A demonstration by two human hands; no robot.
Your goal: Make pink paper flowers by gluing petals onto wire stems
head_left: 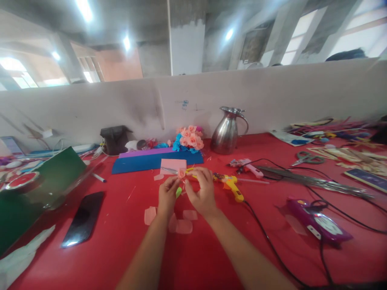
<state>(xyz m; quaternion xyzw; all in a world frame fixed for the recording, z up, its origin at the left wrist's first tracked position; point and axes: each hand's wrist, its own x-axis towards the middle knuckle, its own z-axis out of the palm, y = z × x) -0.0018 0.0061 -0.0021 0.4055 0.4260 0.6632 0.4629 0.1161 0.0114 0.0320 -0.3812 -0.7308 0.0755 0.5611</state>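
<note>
Between my two hands, over the red table, is a small peach paper flower (181,173). My left hand (168,195) pinches it low on the left side, with fingers closed. On its right, the thumb and fingers of my right hand (202,191) close in on the petals. Loose peach petal pieces (184,226) lie below my hands. A square pink sheet (173,164) rests just beyond them, with scissors (169,170) partly over it, their handles mostly hidden by my right hand. Right of that hand lies a yellow glue gun (232,186).
A bunch of peach and blue flowers (190,138) stands at the back beside a steel jug (226,131). Blue foam sheets (145,162) lie before them. A black phone (84,219) is at left, a purple power strip (319,221) with black cables at right, and a pink glue gun (250,167) behind.
</note>
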